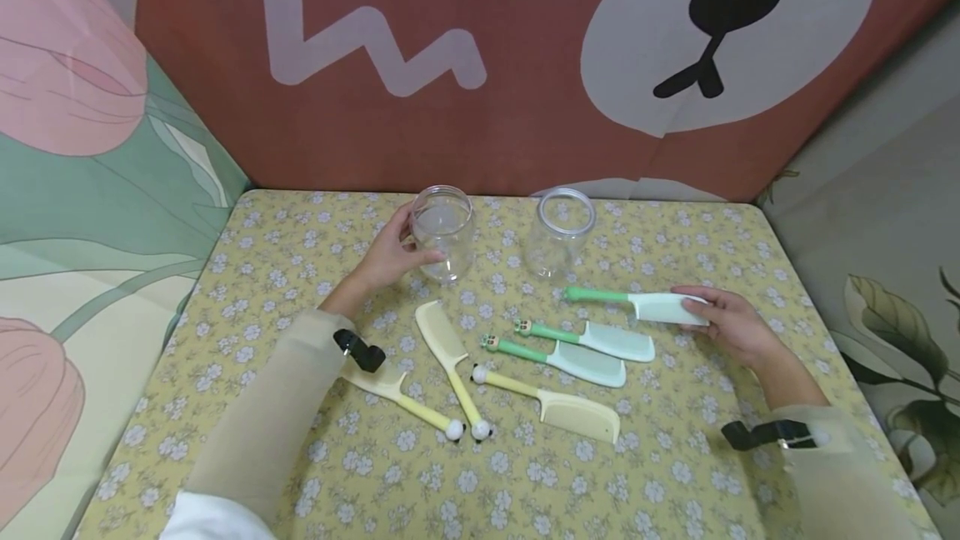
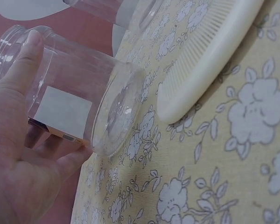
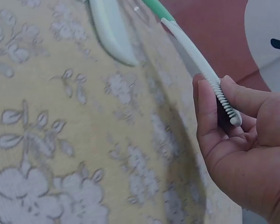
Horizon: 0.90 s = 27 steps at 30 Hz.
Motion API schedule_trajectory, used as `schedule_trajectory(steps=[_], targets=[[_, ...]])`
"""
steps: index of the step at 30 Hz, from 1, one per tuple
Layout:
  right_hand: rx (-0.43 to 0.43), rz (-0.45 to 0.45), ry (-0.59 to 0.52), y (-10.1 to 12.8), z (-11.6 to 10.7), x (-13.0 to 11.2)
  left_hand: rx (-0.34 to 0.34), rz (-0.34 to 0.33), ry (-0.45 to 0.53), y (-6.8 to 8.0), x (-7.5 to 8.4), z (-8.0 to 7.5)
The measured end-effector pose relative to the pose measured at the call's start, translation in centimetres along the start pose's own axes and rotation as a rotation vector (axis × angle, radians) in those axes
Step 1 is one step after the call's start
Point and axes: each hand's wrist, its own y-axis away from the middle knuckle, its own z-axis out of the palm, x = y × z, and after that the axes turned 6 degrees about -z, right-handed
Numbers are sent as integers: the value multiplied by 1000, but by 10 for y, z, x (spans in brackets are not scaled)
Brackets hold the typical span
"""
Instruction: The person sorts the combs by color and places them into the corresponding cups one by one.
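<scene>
My left hand (image 1: pixel 388 255) grips a clear jar (image 1: pixel 459 242) with an open mouth, thumb on one side and fingers around the other. A pale label (image 2: pixel 64 111) shows through its wall in the left wrist view. At the right, my right hand (image 1: pixel 738 327) pinches the toothed end of a mint comb (image 1: pixel 663 308) between thumb and fingers. The comb's green handle (image 1: pixel 596 294) points left, toward a second clear jar (image 1: pixel 551 252). Two more mint combs (image 1: pixel 618 342) (image 1: pixel 588 365) with green handles lie just in front of it.
Three pale yellow combs (image 1: pixel 438 332) (image 1: pixel 577 415) (image 1: pixel 386 382) with panda-like handle ends lie on the flowered tablecloth (image 1: pixel 465 486). My left forearm partly covers one. A red-brown printed backdrop (image 1: pixel 517 132) rises behind the table's far edge.
</scene>
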Motion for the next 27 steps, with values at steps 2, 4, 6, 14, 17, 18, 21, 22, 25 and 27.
schedule_trajectory(steps=[2,4,6,14,17,18,21,22,25,27], targets=[[1,-4,-13,1,1,-4,-2,3,2,0,0,0],[1,-1,-5,1,1,-9,-1,1,5,0,-1,0],[1,-1,16,1,2,-15,1,-3,6,0,-1,0],[-35,-43,-15,3,2,-36,-2,-35,4,-2,0,0],[-53,-79,-51,3,5,-45,-11,-48,7,1,8,0],[-57,-96,-63,3,6,-49,-15,-51,7,4,13,0],[-73,-140,-90,2,11,-61,-24,-57,5,11,27,0],[-77,-147,-92,2,12,-65,-26,-55,7,13,31,0],[-81,-148,-98,0,17,-78,-26,-55,5,15,35,-1],[-80,-140,-102,-2,20,-87,-24,-54,6,15,35,0]])
